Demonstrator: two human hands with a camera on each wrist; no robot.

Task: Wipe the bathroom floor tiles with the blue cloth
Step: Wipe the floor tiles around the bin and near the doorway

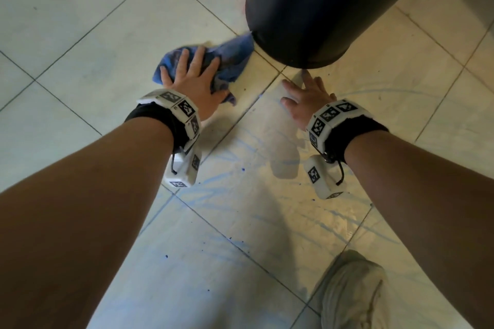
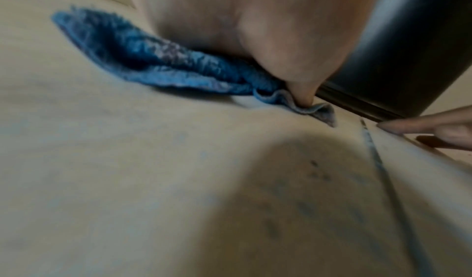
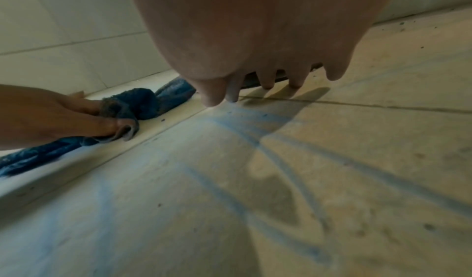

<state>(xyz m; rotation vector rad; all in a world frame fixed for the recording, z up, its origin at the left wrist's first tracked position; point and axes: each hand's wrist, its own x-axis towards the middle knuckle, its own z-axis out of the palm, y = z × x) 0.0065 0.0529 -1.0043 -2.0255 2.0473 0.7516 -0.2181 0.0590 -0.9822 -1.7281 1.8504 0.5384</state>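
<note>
- A crumpled blue cloth lies on the floor tiles, its far corner touching the base of a dark round bin, the landmark used below.
- The left hand lies on top of the cloth just left of the bin, palm down and fingers spread, so its weight presses the fabric to the floor. The left wrist view shows the thumb pinning a fold at the cloth's near edge; the hand presses the cloth and is not clenched round it.
- The right hand is in front of the bin, fingers straight and apart, tips on the tile, holding nothing; it probably props the crouching person.
- Blue streaks and specks cross the tiles nearer the person than the bin, so that patch likely still needs wiping.
- A pale shoe stands well apart from the bin, nearest the person.
</note>
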